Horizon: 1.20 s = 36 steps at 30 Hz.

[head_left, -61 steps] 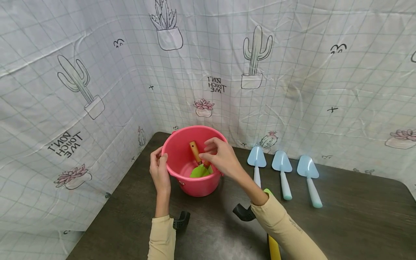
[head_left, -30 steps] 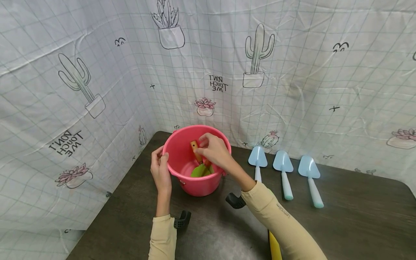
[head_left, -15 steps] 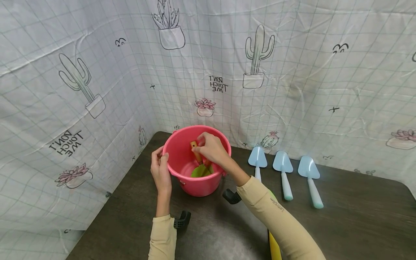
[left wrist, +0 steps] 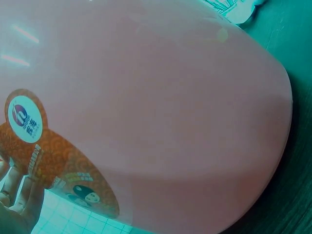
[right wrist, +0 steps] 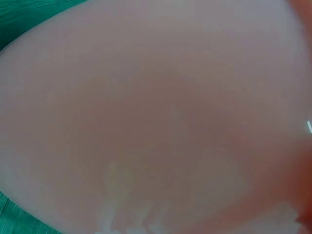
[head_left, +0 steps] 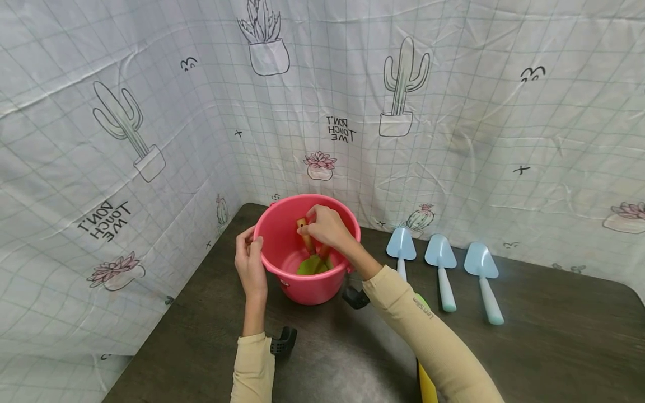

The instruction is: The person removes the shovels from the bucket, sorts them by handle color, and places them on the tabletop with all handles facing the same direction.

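Note:
A pink bucket point(head_left: 311, 290) stands on the dark table. My left hand point(head_left: 251, 267) grips its left rim, thumb inside and fingers outside. In the left wrist view the bucket wall point(left wrist: 170, 112) fills most of the picture. Inside the bucket lies a small tool with a green blade point(head_left: 312, 265), beside a yellow wooden handle point(head_left: 307, 242) leaning up and a shorter orange handle point(head_left: 325, 252). My right hand point(head_left: 330, 228) reaches over the rim, fingers bent, its thumb overlapping the yellow handle's top end; I cannot tell whether it pinches it.
Three hand trowels with light blue blades, the left point(head_left: 401, 245), middle point(head_left: 440, 252) and right point(head_left: 481, 262), lie in a row right of the bucket. A green and yellow tool point(head_left: 427, 383) lies partly under my right sleeve. Patterned cloth point(head_left: 453, 140) hangs behind the table.
My right hand has moved left inside the bucket, from above the orange handle to the yellow handle's top end. My left hand keeps its hold on the rim.

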Each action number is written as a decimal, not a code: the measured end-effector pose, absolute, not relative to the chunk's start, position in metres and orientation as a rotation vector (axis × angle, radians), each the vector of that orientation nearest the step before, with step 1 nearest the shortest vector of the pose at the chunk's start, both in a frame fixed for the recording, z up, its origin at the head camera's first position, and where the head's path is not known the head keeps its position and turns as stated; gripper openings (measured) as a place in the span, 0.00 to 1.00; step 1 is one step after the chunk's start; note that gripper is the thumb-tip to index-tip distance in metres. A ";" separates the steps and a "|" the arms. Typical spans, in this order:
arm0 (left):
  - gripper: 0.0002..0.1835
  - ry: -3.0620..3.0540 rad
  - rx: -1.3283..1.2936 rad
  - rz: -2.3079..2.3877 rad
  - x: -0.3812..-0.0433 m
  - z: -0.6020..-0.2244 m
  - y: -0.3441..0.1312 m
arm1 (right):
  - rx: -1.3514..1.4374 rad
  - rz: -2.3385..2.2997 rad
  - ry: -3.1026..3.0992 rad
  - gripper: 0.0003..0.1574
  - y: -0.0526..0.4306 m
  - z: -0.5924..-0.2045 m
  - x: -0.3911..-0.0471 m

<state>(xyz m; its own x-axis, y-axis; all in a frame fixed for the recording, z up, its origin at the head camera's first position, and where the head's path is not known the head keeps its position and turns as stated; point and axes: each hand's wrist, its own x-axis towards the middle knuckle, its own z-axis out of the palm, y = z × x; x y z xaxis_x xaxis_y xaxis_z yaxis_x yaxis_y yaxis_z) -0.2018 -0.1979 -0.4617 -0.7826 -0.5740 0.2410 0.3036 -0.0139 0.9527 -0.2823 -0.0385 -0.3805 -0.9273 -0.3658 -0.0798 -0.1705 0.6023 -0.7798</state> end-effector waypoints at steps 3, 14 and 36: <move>0.19 -1.661 0.282 -1.859 -0.202 -0.461 -0.198 | -0.439 -1.223 2.585 0.23 -0.040 -0.381 -0.284; 0.19 -1.660 0.285 -1.850 -0.202 -0.463 -0.199 | -0.443 -1.188 2.532 0.12 -0.043 -0.384 -0.290; 0.19 -1.676 0.284 -1.844 -0.202 -0.462 -0.198 | -0.449 -1.255 2.404 0.23 -0.039 -0.389 -0.303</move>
<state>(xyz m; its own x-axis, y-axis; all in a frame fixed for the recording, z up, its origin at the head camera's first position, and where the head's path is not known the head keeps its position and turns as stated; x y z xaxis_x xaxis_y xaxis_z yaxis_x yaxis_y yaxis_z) -0.2018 -0.1984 -0.4621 -0.7827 -0.5720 0.2455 0.2986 0.0010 0.9544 -0.3034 -0.0387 -0.3886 -0.8726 -0.4495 -0.1909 -0.1004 0.5476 -0.8307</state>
